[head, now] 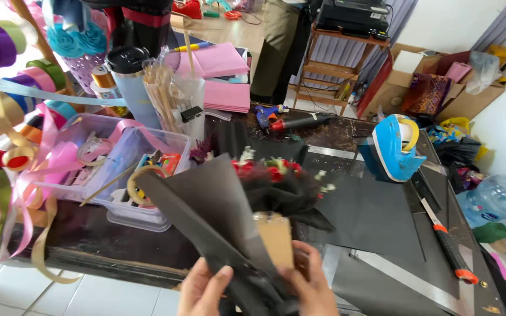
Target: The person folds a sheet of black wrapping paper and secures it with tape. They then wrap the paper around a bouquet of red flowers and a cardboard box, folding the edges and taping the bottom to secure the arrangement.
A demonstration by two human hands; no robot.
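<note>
At the bottom centre of the frame, the left hand and the right hand both grasp the lower end of a bouquet, fingers curled around its gathered stem part. The bouquet is wrapped in dark grey paper that fans out toward the middle left, and a strip of brown kraft paper shows just above the right hand. Red flowers with small white sprigs peek from the wrap near the centre. The bouquet hangs above the front edge of a dark worktable. To the left sits a clear plastic box of ribbon rolls, with pink ribbon trailing down at the lower left. A blue tape dispenser stands at the upper right, and an orange-handled cutter lies at the right.
</note>
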